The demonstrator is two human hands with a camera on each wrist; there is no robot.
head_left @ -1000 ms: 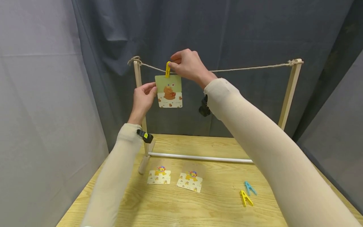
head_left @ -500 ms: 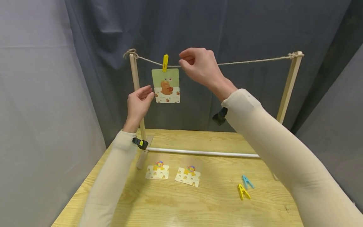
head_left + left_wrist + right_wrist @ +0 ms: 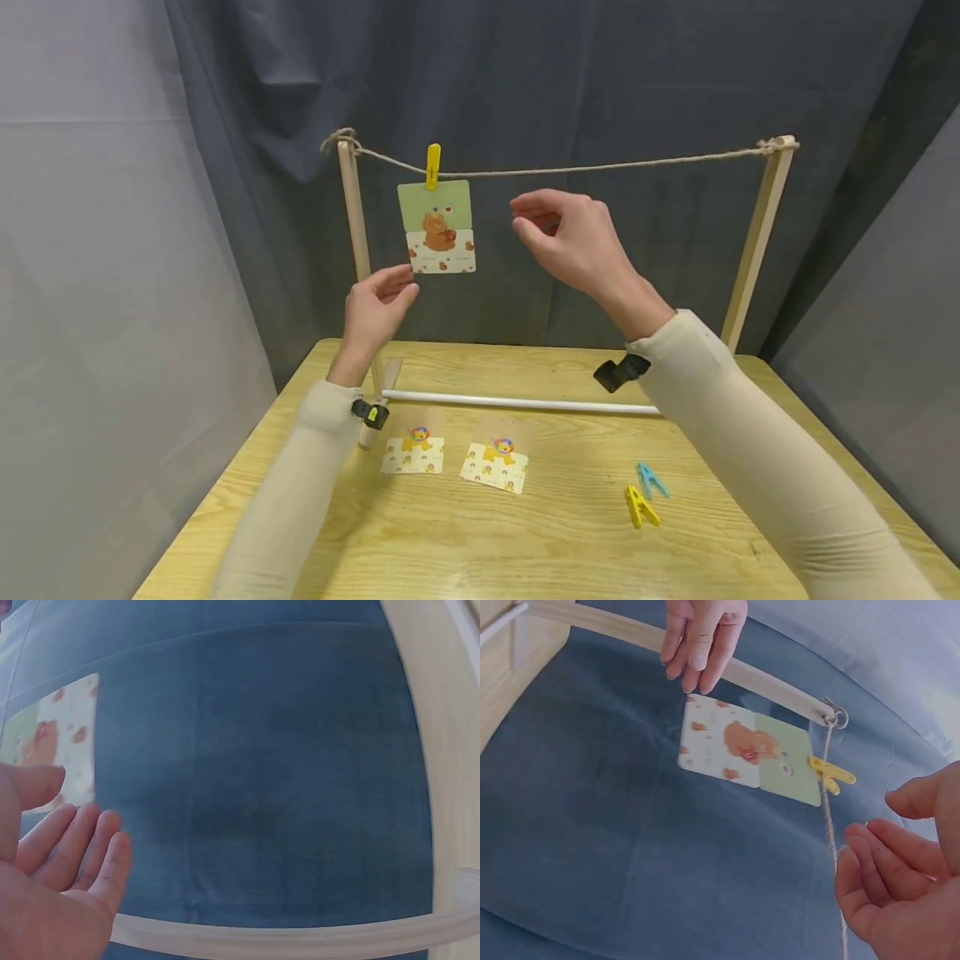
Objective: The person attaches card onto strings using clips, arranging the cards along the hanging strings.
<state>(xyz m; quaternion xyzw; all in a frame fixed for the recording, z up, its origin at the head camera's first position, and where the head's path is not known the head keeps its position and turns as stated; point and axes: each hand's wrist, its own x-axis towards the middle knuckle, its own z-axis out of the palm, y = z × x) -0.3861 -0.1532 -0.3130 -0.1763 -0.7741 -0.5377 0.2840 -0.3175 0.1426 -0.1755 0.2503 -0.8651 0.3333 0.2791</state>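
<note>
From the head view, your left hand [image 3: 375, 307] is loosely spread just below the card [image 3: 437, 227], which hangs from the string [image 3: 600, 167] by a yellow peg [image 3: 432, 165]. Your right hand [image 3: 573, 242] holds nothing, fingers relaxed.

In the left wrist view, your fingers [image 3: 75, 847] are straight near the card [image 3: 56, 742].

In the right wrist view, your right hand [image 3: 900, 885] is loosely curled beside the string [image 3: 831, 825].

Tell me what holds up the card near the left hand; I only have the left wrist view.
Observer: A yellow peg clips the card to a string stretched between two wooden posts.
Operator: Is the right hand on it?
Observer: No. The right hand is beside the card and below the string, fingers loosely curled, holding nothing.
Operator: Anything lying on the table?
Observer: Two spare cards, a blue peg and a second yellow peg lie on the table.
</note>
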